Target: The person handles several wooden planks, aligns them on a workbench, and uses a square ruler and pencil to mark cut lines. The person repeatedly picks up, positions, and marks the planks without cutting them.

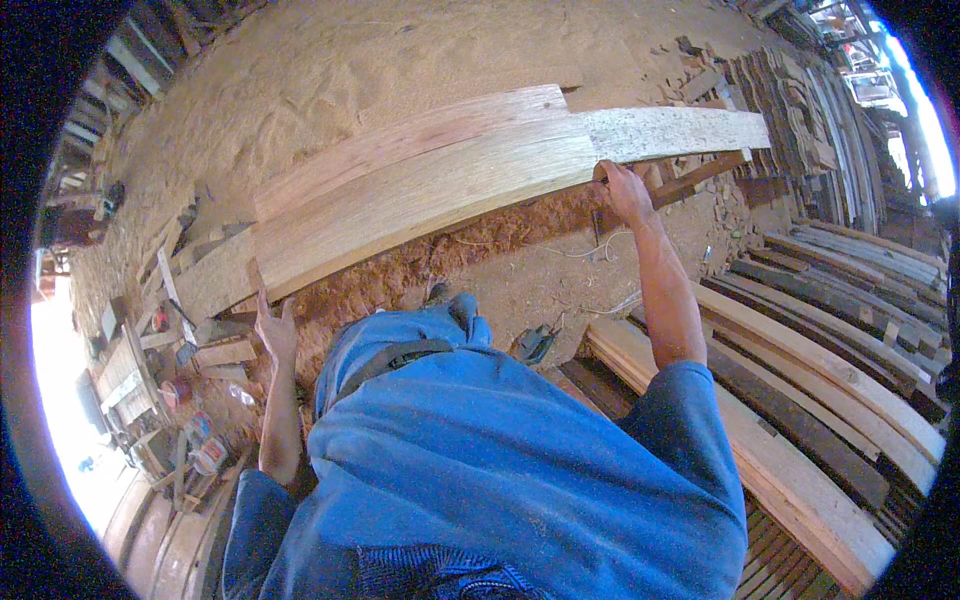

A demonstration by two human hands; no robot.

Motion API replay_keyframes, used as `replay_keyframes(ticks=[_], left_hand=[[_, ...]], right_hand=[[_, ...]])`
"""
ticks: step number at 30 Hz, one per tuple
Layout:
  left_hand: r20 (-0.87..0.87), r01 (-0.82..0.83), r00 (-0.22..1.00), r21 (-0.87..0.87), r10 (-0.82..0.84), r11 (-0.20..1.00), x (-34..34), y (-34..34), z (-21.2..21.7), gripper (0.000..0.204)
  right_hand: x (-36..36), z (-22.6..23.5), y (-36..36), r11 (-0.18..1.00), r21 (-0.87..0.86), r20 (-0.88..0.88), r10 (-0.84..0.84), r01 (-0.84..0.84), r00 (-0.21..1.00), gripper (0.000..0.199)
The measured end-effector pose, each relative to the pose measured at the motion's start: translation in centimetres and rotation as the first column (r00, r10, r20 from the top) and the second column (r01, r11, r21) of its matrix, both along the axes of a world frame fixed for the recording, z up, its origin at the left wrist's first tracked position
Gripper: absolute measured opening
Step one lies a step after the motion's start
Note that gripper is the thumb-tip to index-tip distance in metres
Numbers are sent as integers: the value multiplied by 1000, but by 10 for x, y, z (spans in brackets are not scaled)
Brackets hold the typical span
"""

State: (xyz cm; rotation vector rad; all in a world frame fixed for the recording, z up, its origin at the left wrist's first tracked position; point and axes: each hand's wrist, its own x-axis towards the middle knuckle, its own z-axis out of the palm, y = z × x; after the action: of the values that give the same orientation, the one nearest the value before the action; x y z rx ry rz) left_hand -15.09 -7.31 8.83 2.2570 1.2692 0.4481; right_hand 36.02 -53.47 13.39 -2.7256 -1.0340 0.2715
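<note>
A wide pale plank (420, 190) lies at a slant in front of me, beside a pinkish plank (400, 152) along its far edge. My right hand (627, 192) is closed on the near right corner of the pale plank, its fingertips partly hidden. At the plank's left end, my left hand (275, 325) has its index finger stretched up against the end edge and its thumb apart. The left hand's other fingers are hard to make out. A whitish, speckled board (680, 130) extends beyond the pale plank's right end.
Long stacked boards (820, 390) run along my right side. Sawdust (330, 90) covers the ground beyond the planks. Wood offcuts (225, 352) and plastic containers (208, 455) lie at the left. A dark tool-like object (535, 343) rests near my feet. More timber (780, 110) stands at the far right.
</note>
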Motion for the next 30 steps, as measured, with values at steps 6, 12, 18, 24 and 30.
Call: replay_keyframes(ticks=[6,12,18,24,30], left_hand=[[-229,-91,969,-3,88,996,4,-4,4,65],[-75,1,997,31,2,1000,1,-2,-1,66],[27,-22,999,-66,24,998,2,-5,-2,67],[28,-27,999,-113,30,993,8,-9,18,69],[445,35,891,-278,96,960,18,-19,8,72]], right_hand=[[7,-6,-1,990,-120,-76,-79,69,994,51],[7,-9,4,984,-177,49,10,-1,999,48],[18,-28,-7,992,-47,155,125,-119,980,35],[21,-40,-16,995,-48,183,100,-92,978,44],[-32,-138,-16,749,554,-15,-429,365,903,57]])
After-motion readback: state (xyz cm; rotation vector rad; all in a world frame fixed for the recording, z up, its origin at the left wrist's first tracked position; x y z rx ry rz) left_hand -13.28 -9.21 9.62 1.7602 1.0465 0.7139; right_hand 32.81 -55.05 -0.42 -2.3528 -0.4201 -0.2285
